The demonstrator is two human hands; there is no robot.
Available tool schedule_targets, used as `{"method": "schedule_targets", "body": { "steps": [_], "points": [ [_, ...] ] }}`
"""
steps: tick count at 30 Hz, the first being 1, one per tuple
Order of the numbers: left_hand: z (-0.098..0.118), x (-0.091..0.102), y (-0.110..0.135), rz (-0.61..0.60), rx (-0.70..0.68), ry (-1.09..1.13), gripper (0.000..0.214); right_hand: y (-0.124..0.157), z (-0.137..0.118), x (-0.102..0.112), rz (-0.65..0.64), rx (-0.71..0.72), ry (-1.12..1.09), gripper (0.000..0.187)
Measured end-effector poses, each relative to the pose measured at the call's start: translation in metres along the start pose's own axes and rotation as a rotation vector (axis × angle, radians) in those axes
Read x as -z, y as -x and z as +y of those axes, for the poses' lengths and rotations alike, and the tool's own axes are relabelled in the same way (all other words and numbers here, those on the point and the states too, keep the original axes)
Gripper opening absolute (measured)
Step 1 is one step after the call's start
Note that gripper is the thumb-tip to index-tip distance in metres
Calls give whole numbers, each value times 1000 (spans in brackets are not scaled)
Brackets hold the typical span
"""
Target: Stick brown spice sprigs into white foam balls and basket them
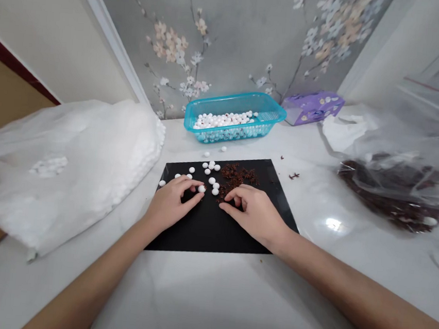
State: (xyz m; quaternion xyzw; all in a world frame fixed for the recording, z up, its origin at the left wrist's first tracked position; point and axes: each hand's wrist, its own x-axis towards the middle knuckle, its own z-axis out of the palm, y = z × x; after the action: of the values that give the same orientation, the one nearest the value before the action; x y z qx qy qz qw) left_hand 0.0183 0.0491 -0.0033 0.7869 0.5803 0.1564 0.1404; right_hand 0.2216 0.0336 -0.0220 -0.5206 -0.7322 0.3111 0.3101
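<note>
My left hand pinches a small white ball between thumb and fingertips over a black mat. A speck of reddish brown shows at that ball's upper edge. To the right, my right hand has its thumb and forefinger close together beside a heap of small brown star-like pieces. Whatever may be between those fingertips is too small to make out. Several loose white balls lie on the mat, mostly beyond my left hand and left of the brown heap.
A turquoise plastic basket with many white balls stands against the wall. Right of it is a purple packet. A big clear bag of white balls fills the left; a bag of brown pieces lies right. Stray pieces dot the white table.
</note>
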Motion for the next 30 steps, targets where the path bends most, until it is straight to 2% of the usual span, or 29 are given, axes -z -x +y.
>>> {"method": "schedule_targets", "body": {
  "steps": [3,7,8,10,12,14,17,20,25,30],
  "points": [
    [2,4,0,-4,-7,-10,34,-1,0,-1,11,9,12,8],
    [-4,28,-3,54,6,-112,33,0,3,-1,58,39,-62,11],
    [-8,36,-3,18,32,-151,34,0,3,-1,72,30,-97,10],
    [-15,49,-3,-145,101,-168,37,0,3,0,91,-16,-172,10],
    [-21,58,-2,-318,165,-102,37,-1,2,0,96,-67,-230,9],
    [-24,61,-1,-405,201,-15,31,-1,1,1,96,-91,-258,8],
    [-19,59,1,-436,208,139,26,0,-1,2,100,-106,-285,8],
    [-6,51,1,-409,189,340,28,0,-3,4,66,-125,-364,11],
    [16,27,4,-317,109,621,25,-1,-3,8,-56,-110,-594,19],
    [27,2,9,-269,185,872,25,-2,2,10,-92,-133,-733,24]
  ]
}}
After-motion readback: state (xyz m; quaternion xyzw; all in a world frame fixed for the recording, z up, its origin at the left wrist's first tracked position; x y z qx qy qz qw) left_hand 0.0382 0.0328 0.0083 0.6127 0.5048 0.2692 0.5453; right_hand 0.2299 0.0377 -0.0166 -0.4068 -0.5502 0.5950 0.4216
